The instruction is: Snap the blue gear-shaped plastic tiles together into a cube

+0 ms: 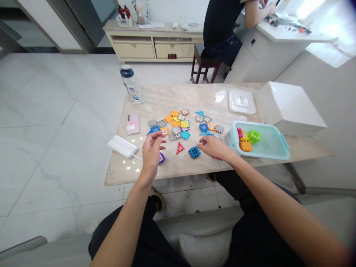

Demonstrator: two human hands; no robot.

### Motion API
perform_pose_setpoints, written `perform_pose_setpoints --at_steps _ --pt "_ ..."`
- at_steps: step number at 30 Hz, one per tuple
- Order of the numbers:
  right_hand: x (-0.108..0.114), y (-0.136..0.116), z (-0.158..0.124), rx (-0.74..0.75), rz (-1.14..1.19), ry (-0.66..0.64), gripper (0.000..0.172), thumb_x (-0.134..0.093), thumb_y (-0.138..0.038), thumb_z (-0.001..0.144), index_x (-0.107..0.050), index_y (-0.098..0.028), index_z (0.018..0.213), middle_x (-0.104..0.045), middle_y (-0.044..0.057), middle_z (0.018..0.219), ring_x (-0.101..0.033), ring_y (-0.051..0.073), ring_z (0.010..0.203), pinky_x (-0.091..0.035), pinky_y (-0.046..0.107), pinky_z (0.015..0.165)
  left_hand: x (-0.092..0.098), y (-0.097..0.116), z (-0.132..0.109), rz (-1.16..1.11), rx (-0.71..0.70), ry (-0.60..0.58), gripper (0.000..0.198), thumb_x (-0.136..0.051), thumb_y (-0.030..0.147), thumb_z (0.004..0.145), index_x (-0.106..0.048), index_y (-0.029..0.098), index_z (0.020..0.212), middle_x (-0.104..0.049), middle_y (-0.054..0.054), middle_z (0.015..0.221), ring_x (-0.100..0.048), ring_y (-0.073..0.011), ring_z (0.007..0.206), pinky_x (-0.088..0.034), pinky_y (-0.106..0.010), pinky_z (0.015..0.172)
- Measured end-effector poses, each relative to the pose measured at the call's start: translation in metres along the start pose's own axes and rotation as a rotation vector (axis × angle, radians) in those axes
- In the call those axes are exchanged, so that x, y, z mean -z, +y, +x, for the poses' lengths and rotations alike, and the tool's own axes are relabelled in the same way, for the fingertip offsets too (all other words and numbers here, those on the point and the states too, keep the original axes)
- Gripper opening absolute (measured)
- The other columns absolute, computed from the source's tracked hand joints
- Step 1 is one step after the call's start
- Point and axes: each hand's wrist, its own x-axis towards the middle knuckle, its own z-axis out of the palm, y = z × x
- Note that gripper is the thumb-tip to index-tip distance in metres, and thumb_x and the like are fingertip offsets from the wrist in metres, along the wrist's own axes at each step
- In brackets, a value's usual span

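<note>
My left hand (152, 149) is raised over the near left part of the table, its fingers parted and nothing visible in them. Beside it lies a purple building piece (161, 158), partly covered by the hand. My right hand (213, 146) hovers with loosely bent fingers, holding nothing I can see, just right of a dark blue interlocking block (194, 152). Between the hands rests a red triangular frame piece (180, 148). Beyond them spread several flat notched pieces, among them a turquoise one (185, 135), a yellow one (184, 124) and a blue one (204, 127).
At right stands a teal-rimmed bin (274, 155) with several assembled pieces inside, near a clear lid (241, 101) and a white box (297, 107). A water bottle (133, 87), a pink card pack (133, 124) and a white power strip (122, 146) occupy the left. Another person (222, 26) sits beyond.
</note>
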Motion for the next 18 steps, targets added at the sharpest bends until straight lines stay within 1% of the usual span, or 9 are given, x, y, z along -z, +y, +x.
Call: perform_pose_setpoints --at_steps 3,4,6,8,11,14,16,18 --pt "0.005 -0.015 -0.008 -0.009 -0.164 0.091 0.038 -0.059 -0.04 0.106 -0.075 -0.014 0.128 -0.079 0.019 0.122 -0.073 0.033 0.118 -0.054 0.036 0.093 -0.001 -0.003 0.001 0.016 -0.014 -0.005 0.028 -0.069 0.04 0.089 -0.069 0.02 0.11 -0.076 -0.009 0.117 -0.071 -0.0168 0.092 -0.055 -0.025 0.071" --pt "0.003 -0.02 -0.009 0.003 -0.229 0.126 0.036 -0.056 -0.038 0.107 -0.075 -0.013 0.126 -0.078 0.02 0.122 -0.073 0.034 0.118 -0.054 0.037 0.093 -0.001 -0.004 0.001 0.022 -0.013 -0.007 0.029 -0.069 0.039 0.088 -0.069 0.02 0.11 -0.076 -0.009 0.116 -0.071 -0.0169 0.091 -0.055 -0.025 0.07" --pt "-0.005 -0.029 -0.007 0.065 -0.331 0.151 0.031 -0.054 -0.031 0.107 -0.076 -0.013 0.118 -0.077 0.021 0.119 -0.072 0.035 0.119 -0.054 0.039 0.094 -0.001 -0.005 0.002 0.04 0.012 -0.019 0.031 -0.07 0.04 0.087 -0.068 0.02 0.11 -0.076 -0.01 0.112 -0.071 -0.0174 0.088 -0.055 -0.026 0.068" --pt "-0.013 -0.037 -0.002 0.095 -0.346 0.15 0.031 -0.052 -0.03 0.108 -0.076 -0.014 0.117 -0.077 0.02 0.117 -0.073 0.035 0.117 -0.055 0.038 0.092 -0.001 -0.006 0.003 0.051 0.033 -0.031 0.033 -0.07 0.041 0.085 -0.068 0.019 0.111 -0.077 -0.011 0.112 -0.071 -0.0184 0.086 -0.055 -0.027 0.067" --pt "-0.023 -0.046 0.006 0.098 -0.339 0.155 0.033 -0.048 -0.029 0.108 -0.077 -0.015 0.117 -0.077 0.02 0.118 -0.072 0.034 0.117 -0.055 0.038 0.092 0.001 -0.003 0.0 0.047 0.012 -0.044 0.033 -0.069 0.04 0.086 -0.068 0.019 0.111 -0.077 -0.012 0.114 -0.071 -0.019 0.086 -0.055 -0.028 0.067" --pt "-0.028 -0.059 0.016 0.122 -0.332 0.146 0.034 -0.048 -0.026 0.108 -0.077 -0.014 0.119 -0.076 0.02 0.123 -0.07 0.034 0.123 -0.054 0.039 0.098 0.011 0.001 -0.003 0.094 -0.049 -0.058 0.028 -0.065 0.038 0.089 -0.068 0.02 0.111 -0.078 -0.01 0.112 -0.072 -0.0195 0.087 -0.055 -0.029 0.069" --pt "-0.03 -0.071 0.027 0.132 -0.307 0.132 0.033 -0.051 -0.026 0.108 -0.075 -0.014 0.126 -0.074 0.021 0.131 -0.068 0.032 0.127 -0.053 0.039 0.105 0.022 0.004 -0.004 0.225 -0.137 -0.07 0.023 -0.062 0.036 0.093 -0.07 0.021 0.109 -0.078 -0.009 0.108 -0.072 -0.0204 0.088 -0.054 -0.03 0.073" --pt "-0.033 -0.086 0.041 0.13 -0.294 0.121 0.033 -0.056 -0.031 0.109 -0.072 -0.014 0.133 -0.069 0.02 0.139 -0.066 0.029 0.128 -0.054 0.041 0.109 0.034 0.008 -0.004 0.407 -0.239 -0.065 0.019 -0.059 0.034 0.098 -0.071 0.022 0.108 -0.079 -0.008 0.108 -0.072 -0.0219 0.089 -0.054 -0.033 0.078"
